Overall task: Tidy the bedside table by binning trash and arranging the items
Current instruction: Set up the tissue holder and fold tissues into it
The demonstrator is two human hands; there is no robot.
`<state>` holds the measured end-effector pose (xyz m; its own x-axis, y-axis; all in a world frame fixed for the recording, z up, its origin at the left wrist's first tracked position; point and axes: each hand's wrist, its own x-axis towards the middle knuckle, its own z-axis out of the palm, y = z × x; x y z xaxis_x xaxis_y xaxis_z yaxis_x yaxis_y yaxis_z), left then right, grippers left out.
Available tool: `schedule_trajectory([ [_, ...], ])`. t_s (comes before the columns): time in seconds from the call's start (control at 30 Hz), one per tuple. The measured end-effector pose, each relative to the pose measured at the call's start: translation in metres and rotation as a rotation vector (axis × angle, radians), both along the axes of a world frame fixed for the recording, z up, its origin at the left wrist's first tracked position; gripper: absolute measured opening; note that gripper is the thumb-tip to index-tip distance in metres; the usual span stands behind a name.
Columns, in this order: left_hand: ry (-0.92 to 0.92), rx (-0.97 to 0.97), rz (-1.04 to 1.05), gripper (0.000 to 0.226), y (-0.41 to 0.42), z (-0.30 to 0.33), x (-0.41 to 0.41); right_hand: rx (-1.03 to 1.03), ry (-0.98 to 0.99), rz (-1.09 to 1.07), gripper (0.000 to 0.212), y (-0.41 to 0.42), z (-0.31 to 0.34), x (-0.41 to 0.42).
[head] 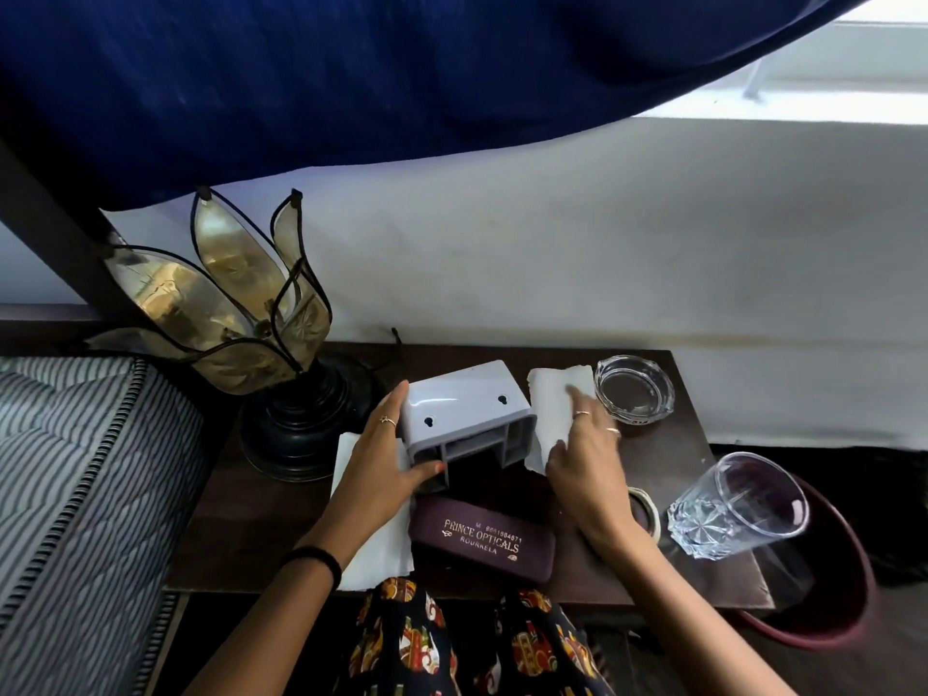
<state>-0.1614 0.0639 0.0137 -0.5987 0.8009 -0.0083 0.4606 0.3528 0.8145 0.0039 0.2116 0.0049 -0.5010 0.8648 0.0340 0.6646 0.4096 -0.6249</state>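
**Bedside Table: Holder Steadied, Paper Under the Right Hand**

**Hand state.** The left hand (381, 462) grips the grey plastic holder (467, 411): fingers lie along its left end and the thumb hooks under the lower front edge. In my judgement this grip steadies the holder or readies it for repositioning. The right hand (585, 457) rests with fingers spread and nearly straight on the torn paper sheet (550, 399); it presses the sheet and does not pinch it. Probable purpose: to gather the sheet as trash.

**Location of items.** Taking the holder as the dial centre:
- Torn paper sheet: 3 o'clock, touching or just beside the holder's right end.
- Glass ashtray (633, 389): 3 o'clock, beyond the sheet, near the wall.
- Lamp (296, 419): 9 o'clock, its base just beside the left hand.
- Second paper sheet (374, 550): 7 o'clock, under the left wrist.
- Spectacle case (482, 537): 6 o'clock, near the front edge of the bedside table (251, 524).
- Tumbler (738, 504): 4 o'clock, at the table's right end.
- Maroon bin (843, 575): 4 o'clock, below and beyond the tumbler, placed within reach for trash.

**Orientation.** The holder's long axis runs from 9 to 3 o'clock, tilted slightly toward 4. It lies with its screw-hole back face upward and its ribbed, open side facing 6 o'clock. The sheet's long axis runs from 12 to 6 o'clock.
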Motion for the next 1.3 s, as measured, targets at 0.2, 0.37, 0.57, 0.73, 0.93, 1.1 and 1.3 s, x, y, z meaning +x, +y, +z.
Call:
schedule_trajectory([
  [0.2, 0.022, -0.088, -0.095, 0.093, 0.013, 0.01, -0.016, -0.408, 0.198, 0.134, 0.048, 0.004, -0.004, -0.014],
  [0.37, -0.173, -0.074, -0.075, 0.094, 0.038, 0.017, -0.032, -0.266, 0.243, 0.014, 0.029, 0.021, 0.002, -0.027],
  [0.57, -0.203, 0.086, 0.158, 0.042, 0.07, 0.012, -0.041, -0.138, 0.228, 0.02, 0.025, 0.043, 0.01, -0.049],
  [0.73, -0.173, 0.032, 0.198, 0.046, 0.087, 0.003, -0.048, -0.104, 0.163, 0.008, 0.04, 0.06, 0.018, -0.065],
  [0.93, -0.139, -0.005, 0.236, 0.043, 0.098, -0.005, -0.054, -0.144, 0.144, 0.026, 0.053, 0.079, 0.017, -0.079],
  [1.1, -0.118, -0.045, 0.27, 0.044, 0.105, -0.007, -0.057, -0.215, 0.127, 0.017, 0.057, 0.085, 0.016, -0.084],
  [1.3, -0.048, 0.022, 0.359, 0.046, 0.099, -0.001, -0.043, -0.141, 0.2, -0.161, 0.049, 0.082, 0.025, -0.046],
])
